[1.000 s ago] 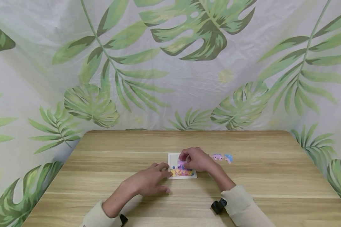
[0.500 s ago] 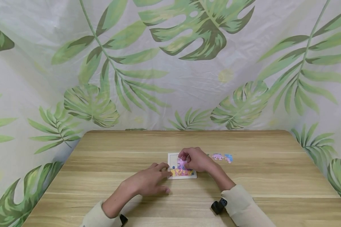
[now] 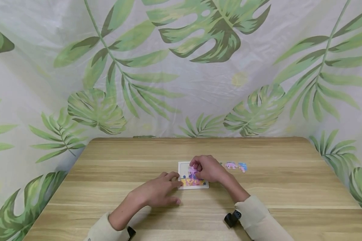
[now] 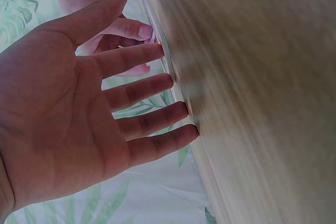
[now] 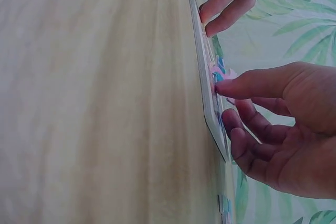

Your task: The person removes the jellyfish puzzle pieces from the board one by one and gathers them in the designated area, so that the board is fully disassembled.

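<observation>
A white-framed puzzle board [image 3: 196,188] lies on the table, its lower strip filled with yellow and pink picture. Over the board's middle, my right hand [image 3: 210,168] pinches a pink and purple puzzle piece [image 3: 192,171] between thumb and fingers. The right wrist view shows this puzzle piece [image 5: 224,73] tilted up at the thumb tip, close to the board's surface. My left hand [image 3: 157,191] rests at the board's left edge with fingers spread. In the left wrist view, the fingers of that hand [image 4: 63,103] are straight, tips at the edge. My right hand hides the board's upper right part.
Two loose puzzle pieces lie right of the board, a pink one with eyes [image 3: 230,165] and a blue and pink one [image 3: 242,167]. A bit of another shows beside my right hand. A leaf-print cloth [image 3: 157,83] hangs behind the wooden table [image 3: 123,157].
Both hands stay almost in place. The pinched puzzle piece shifts and turns very slightly over the board. The whole head view moves up a few pixels.
</observation>
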Demonstrator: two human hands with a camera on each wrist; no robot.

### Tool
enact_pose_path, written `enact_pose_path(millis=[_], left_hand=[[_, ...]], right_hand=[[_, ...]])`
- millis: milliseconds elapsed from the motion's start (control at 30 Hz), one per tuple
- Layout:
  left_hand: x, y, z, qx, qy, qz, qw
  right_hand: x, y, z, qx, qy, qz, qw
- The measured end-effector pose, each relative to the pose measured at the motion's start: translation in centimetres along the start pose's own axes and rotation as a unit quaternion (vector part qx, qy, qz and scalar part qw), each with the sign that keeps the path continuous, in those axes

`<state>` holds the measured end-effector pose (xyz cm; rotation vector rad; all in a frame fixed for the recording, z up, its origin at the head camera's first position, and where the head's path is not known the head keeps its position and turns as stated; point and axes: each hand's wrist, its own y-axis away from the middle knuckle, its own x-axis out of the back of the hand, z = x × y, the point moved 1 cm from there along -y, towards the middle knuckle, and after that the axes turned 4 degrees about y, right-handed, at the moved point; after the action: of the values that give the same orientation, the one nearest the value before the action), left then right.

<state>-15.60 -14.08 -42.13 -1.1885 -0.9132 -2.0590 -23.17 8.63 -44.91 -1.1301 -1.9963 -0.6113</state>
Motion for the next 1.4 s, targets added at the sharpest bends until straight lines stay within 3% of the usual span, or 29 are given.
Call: enact_pose_path(millis=[433, 633, 1167, 1400], left_hand=[[-0.1, 0.0, -0.1, -0.005, -0.004, 0.002, 1.0], [-0.1, 0.0, -0.1, -0.002, -0.006, 0.002, 1.0], [-0.2, 0.1, 0.0, 0.001, -0.001, 0.001, 1.0], [-0.2, 0.1, 0.0, -0.002, -0.008, 0.001, 1.0]], right_hand=[[1.0, 0.8, -0.6, 0.037, -0.006, 0.004, 0.9993], [1.8, 1.2, -0.3, 0.035, -0.023, -0.001, 0.9991], [3.7, 3.0, 2.8, 0.029, -0.064, -0.016, 0.9974], [4.0, 3.7, 4.0, 0.026, -0.058, -0.021, 0.9978]])
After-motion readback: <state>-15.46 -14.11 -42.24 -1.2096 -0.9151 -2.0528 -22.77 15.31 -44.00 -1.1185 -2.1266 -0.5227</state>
